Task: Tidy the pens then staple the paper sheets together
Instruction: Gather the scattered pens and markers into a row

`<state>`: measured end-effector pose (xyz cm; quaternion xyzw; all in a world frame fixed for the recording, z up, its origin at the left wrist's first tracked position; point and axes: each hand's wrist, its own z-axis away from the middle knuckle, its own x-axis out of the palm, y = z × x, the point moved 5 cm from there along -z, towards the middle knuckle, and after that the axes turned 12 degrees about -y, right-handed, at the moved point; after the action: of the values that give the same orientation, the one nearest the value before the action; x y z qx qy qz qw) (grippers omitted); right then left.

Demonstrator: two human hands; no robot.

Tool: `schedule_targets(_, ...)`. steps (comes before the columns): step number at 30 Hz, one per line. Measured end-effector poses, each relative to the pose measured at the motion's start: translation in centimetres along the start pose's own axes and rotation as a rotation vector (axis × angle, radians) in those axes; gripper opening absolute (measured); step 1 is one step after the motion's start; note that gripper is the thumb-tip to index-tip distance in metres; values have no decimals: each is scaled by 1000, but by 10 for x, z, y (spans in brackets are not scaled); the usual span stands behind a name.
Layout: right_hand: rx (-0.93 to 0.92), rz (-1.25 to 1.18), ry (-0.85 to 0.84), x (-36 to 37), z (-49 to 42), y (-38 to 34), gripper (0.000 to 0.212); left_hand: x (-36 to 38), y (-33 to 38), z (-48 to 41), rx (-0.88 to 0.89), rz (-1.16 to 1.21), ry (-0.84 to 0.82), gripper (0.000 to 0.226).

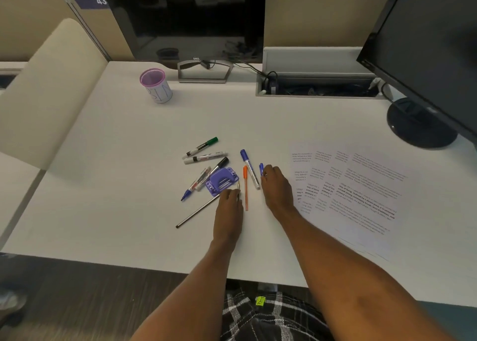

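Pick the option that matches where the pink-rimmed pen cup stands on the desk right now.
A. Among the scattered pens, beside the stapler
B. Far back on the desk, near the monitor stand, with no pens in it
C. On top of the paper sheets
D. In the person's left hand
B: the pen cup stands far back by the monitor stand, looking empty, while the pens lie scattered near both hands.

The right hand [275,185] hides most of a blue pen [261,169].
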<state>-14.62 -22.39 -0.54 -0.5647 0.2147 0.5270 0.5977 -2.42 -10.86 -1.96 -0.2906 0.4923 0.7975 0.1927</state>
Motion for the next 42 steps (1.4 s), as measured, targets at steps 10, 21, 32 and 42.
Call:
schedule_targets(10, -60, -219, 114, -1, -26, -13, 26, 3, 9, -18, 54, 44, 30, 36)
schedule_targets(21, -287, 91, -81, 38, -10, -24, 56, -48, 7, -17, 201, -100, 284, 31)
schedule_targets(32, -124, 161, 21, 61, 18, -35, 61, -114, -69, -54, 169, -94, 37, 31)
schedule_targets(42, -9, 128, 92, 74, 35, -44, 59, -126, -69, -82, 279, -40, 11, 21)
